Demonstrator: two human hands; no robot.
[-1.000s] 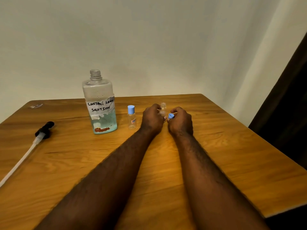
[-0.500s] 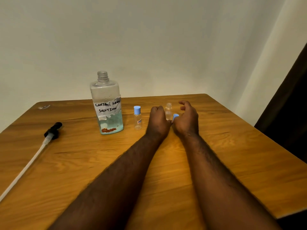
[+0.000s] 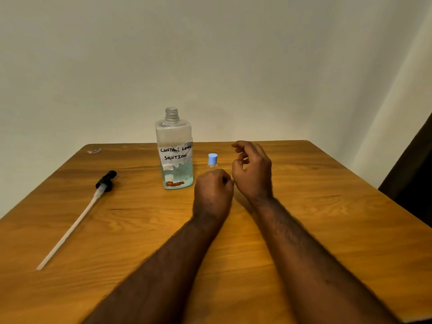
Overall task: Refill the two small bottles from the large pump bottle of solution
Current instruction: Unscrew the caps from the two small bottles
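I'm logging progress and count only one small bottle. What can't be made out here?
Head view:
- Second small bottle: unseen, perhaps behind the left hand or right hand.
- Left hand: curled fingers hide any contents.
- Capped small bottle: lower body behind left hand, fill level unreadable.

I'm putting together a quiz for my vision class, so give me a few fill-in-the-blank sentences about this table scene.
1. The label on the large bottle reads "CONTACT LENS ____".
2. The pump with its tube lies on the table, to the ____ of the large bottle.
3. The small bottle standing beside the large bottle has a ____ cap.
Missing words: SOLUTION; left; blue.
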